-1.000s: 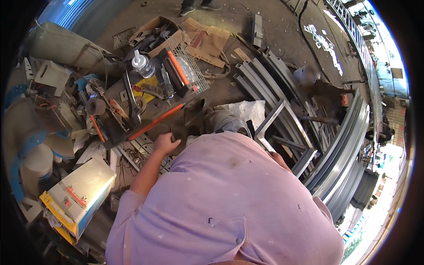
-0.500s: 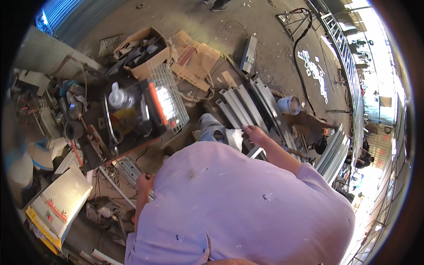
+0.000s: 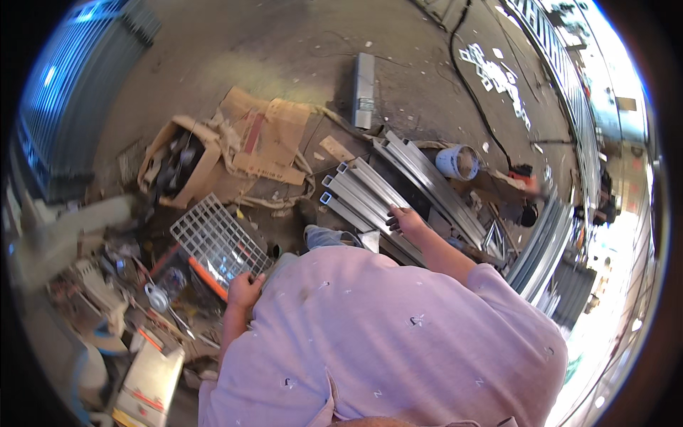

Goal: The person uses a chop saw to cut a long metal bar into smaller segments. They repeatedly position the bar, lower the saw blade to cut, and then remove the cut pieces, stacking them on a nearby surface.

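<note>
My right hand (image 3: 407, 220) is held over a row of silver metal channels (image 3: 364, 186) lying on the floor to the front right. Its fingers are apart, and nothing shows in them; I cannot make out whether the fingertips touch the metal. Down at my left side hangs my left hand (image 3: 244, 290), close to the orange edge (image 3: 208, 279) of a low stand and a wire grid (image 3: 217, 235). Its fingers look bent and are mostly hidden, so what they hold, if anything, does not show.
Ahead lie flattened cardboard (image 3: 267, 135) and an open carton (image 3: 181, 160) of dark scraps. A white bucket (image 3: 457, 163) stands beyond longer metal profiles (image 3: 441, 192). More grey profiles (image 3: 541, 245) are stacked at right. Clutter and a pale box (image 3: 153, 370) crowd the left.
The view has turned to the left and the low stand has shifted toward the lower left. My left hand now appears higher, near the wire grid. My right hand stays above the metal channels.
</note>
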Tool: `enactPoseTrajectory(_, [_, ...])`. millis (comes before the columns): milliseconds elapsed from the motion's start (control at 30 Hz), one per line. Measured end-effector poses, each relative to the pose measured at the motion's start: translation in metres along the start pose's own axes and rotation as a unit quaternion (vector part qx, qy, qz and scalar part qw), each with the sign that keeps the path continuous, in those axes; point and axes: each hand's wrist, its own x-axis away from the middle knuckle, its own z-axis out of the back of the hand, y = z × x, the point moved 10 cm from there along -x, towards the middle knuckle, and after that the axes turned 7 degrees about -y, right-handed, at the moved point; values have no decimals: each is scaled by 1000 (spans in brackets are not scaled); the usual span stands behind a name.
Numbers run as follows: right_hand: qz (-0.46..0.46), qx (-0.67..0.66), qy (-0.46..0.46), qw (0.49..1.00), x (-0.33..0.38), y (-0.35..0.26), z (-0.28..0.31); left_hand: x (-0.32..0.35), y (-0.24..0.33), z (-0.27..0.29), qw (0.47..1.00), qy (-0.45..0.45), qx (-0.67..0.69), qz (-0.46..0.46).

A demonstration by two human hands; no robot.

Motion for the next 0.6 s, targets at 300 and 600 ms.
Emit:
enactPoseTrajectory(300, [-44, -110, 130, 984, 74, 92, 98, -167, 114, 121, 938, -71, -337, -47])
enactPoseTrajectory(600, [-157, -70, 151, 973, 127, 62, 185, -229, 42, 170, 907, -80, -400, 106])
